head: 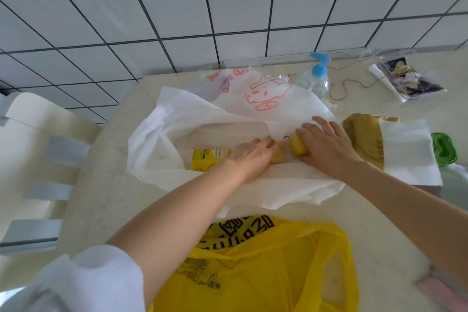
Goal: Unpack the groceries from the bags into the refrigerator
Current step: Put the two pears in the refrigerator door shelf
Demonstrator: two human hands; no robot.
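Inside the white bag (192, 119), your left hand (249, 157) had closed over one yellow fruit (277, 156) and your right hand (326, 145) over another (298, 147), side by side, right of the yellow carton (207, 159).

Pale speckled countertop (106, 185) carries: white bag (177, 119), yellow bag (266, 268), pump bottle (316, 76), gold-and-white bag (395, 149), green roll (444, 148), clear packet (407, 78), red-white string (347, 83).

Pump bottle (315, 78) — green tape roll (444, 148), white chair (43, 139)
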